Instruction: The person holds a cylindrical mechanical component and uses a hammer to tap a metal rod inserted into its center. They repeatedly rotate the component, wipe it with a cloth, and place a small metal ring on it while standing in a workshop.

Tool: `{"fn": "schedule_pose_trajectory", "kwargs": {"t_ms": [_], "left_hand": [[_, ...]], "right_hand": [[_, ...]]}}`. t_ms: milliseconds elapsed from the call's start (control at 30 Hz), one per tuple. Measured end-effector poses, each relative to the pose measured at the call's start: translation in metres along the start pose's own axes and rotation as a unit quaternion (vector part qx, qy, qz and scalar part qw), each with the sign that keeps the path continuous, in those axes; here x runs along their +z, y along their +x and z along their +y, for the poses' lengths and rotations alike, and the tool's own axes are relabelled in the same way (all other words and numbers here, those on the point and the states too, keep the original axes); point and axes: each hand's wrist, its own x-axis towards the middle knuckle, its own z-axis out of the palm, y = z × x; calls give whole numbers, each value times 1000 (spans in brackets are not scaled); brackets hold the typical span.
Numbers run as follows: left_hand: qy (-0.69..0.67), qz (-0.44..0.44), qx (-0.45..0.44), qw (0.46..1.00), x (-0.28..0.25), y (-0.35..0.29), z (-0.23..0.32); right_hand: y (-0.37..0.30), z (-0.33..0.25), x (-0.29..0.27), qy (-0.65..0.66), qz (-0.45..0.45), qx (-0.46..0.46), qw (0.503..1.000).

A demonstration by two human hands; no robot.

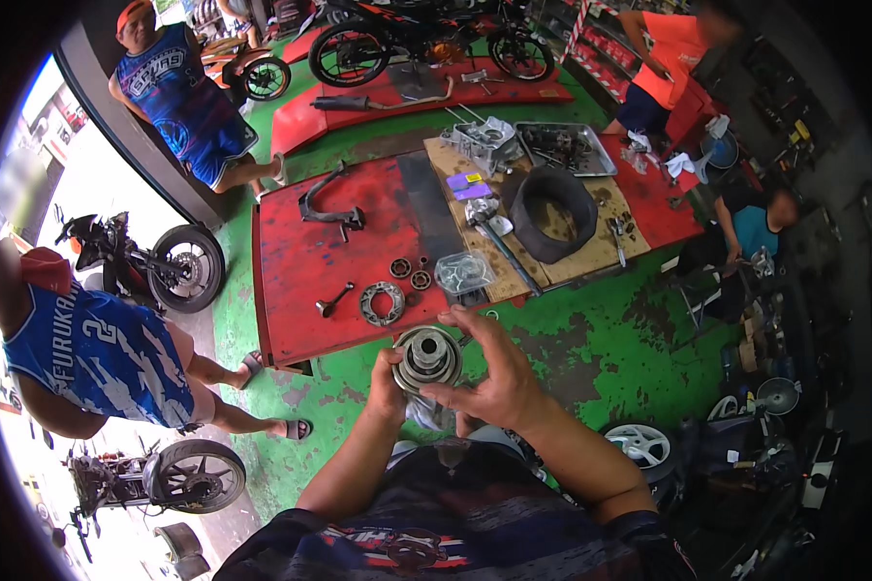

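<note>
In front of my chest I hold a round metal engine part (428, 354), with a raised hollow hub in its middle and stepped rings around it. My left hand (388, 385) is closed on its left side, thumb along the rim. Around its right side curves my right hand (499, 373), thumb on the lower rim and index finger stretched past the top edge. A whitish cloth (423, 414) shows just beneath the part. Nearest on the red table (291, 261) lie a connecting rod (334, 300), a round metal plate (383, 304) and several small bearings (400, 267).
A plywood board (509, 271) on the table bears a black rubber ring (554, 215), a hammer (509, 254), a clear plastic container (463, 273) and an engine casing (482, 142). A metal tray (567, 148) holds parts. People stand at left; motorcycles (179, 269) surround the area.
</note>
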Motion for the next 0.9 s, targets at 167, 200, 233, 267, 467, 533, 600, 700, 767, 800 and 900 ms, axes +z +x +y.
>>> {"fn": "schedule_pose_trajectory", "kwargs": {"t_ms": [167, 200, 233, 267, 467, 533, 600, 700, 767, 800, 900], "left_hand": [[-23, -18, -15, 999, 12, 8, -2], [-24, -17, -24, 999, 12, 8, -3], [-29, -11, -30, 999, 13, 8, -2], [-32, -12, -36, 999, 17, 12, -1], [-51, -30, -37, 998, 18, 23, -5], [-43, -36, -31, 998, 22, 27, -4], [-20, -19, -19, 999, 24, 25, -3], [-15, 15, -9, 1000, 28, 27, -5], [-16, 32, 1, 999, 23, 28, -10], [-12, 50, 6, 999, 23, 28, -11], [1, 96, 11, 995, 19, 21, -16]], "right_hand": [[-4, 14, -12, 4, 5, 39, 999], [-4, 16, -13, 1, -6, 33, 999], [-3, 17, -14, -7, -14, 28, 999], [-1, 19, -16, -19, -20, 21, 999], [-1, 35, -17, 9, -27, 23, 999], [1, 40, -21, 21, -21, 17, 999], [7, 44, -29, 35, -9, -10, 999], [13, 84, -48, 101, 100, 19, 990], [20, 120, -60, 146, 192, 95, 966], [25, 146, -64, 114, 209, 136, 962], [27, 223, -68, -5, 218, 234, 947]]}}
